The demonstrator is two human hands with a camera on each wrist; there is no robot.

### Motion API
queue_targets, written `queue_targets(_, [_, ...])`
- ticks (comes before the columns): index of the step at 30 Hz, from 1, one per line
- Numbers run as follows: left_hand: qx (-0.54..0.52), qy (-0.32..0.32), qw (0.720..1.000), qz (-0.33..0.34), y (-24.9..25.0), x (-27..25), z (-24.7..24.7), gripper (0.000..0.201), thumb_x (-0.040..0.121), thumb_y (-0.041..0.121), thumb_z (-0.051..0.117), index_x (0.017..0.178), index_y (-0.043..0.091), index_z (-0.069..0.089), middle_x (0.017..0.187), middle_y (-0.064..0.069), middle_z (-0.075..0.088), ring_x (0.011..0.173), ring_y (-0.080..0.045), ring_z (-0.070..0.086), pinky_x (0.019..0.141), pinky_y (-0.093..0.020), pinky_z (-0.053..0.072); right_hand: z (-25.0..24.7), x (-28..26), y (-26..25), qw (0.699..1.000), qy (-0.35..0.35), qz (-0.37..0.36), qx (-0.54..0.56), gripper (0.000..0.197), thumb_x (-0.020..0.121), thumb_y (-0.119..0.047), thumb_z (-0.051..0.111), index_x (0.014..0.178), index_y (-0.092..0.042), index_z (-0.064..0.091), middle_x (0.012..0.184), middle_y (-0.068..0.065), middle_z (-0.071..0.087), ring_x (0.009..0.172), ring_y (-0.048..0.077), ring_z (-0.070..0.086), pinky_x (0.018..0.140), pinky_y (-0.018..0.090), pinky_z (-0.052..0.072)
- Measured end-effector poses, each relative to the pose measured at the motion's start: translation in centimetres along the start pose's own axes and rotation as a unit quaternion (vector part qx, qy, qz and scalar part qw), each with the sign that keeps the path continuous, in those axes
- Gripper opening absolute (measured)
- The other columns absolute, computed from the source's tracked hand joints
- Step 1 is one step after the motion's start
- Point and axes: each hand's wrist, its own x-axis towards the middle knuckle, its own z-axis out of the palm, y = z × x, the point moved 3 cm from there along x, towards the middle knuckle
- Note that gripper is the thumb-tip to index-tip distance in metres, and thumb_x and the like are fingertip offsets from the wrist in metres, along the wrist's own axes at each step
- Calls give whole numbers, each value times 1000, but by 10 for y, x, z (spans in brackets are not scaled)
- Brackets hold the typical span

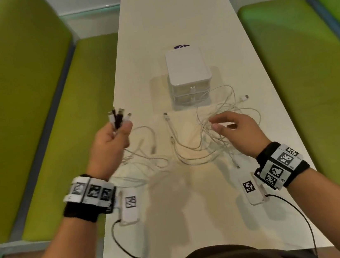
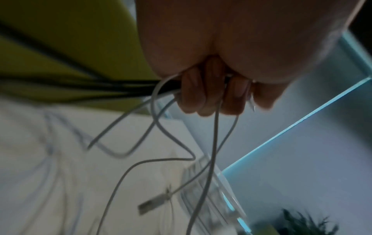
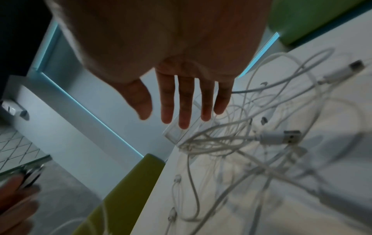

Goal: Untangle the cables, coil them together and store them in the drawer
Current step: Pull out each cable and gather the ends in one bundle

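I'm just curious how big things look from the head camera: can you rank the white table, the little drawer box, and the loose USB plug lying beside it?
1. White table, by far the largest.
2. Drawer box.
3. Loose USB plug, tiny, right of the box.

Left hand [image 1: 110,140] motion-blurred; plug types in bundled cable ends [image 1: 117,117] unreadable. Drawer unit [image 1: 188,76] hides most of purple object [image 1: 181,46]. Cable tangle [image 3: 231,139] smeared in right wrist view.
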Motion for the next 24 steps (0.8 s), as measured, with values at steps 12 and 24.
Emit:
queue_targets(12, [685, -76, 720, -83, -38, 28, -113, 12, 96, 22, 45, 94, 11, 48, 92, -11, 53, 68, -29, 52, 64, -40, 49, 0, -37, 41, 892, -158, 113, -407, 32, 79, -45, 79, 80, -20, 60, 81, -2, 64, 77, 19, 62, 68, 32, 51])
queue_targets(24, [238, -148, 960, 25, 13, 10, 28, 7, 97, 18, 49, 101, 22, 46, 82, -3, 56, 68, -19, 49, 64, -39, 42, -12, -23, -41, 985, 48, -78, -146, 4, 93, -25, 71, 91, -21, 73, 75, -12, 71, 71, 2, 65, 67, 11, 47])
